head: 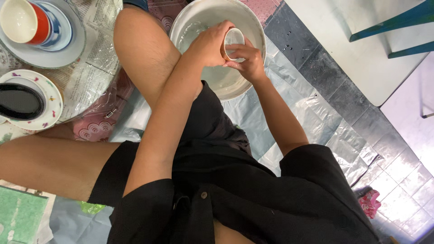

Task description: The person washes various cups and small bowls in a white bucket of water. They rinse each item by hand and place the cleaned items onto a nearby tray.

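Note:
A small white cup (233,38) is held over a large pale basin (253,27) with water in it. My left hand (209,44) wraps around the cup's left side. My right hand (246,58) grips the cup from below and the right, fingers on its rim. Both forearms reach forward from my black clothing, above my bare knees.
At the left, on newspaper (90,77), stand a red-and-white cup (20,20) on stacked plates (68,45) and a patterned plate holding a black dish (20,101). A plastic sheet (325,122) covers the tiled floor. A green sponge (20,217) lies at bottom left. Teal stool legs (398,20) are at top right.

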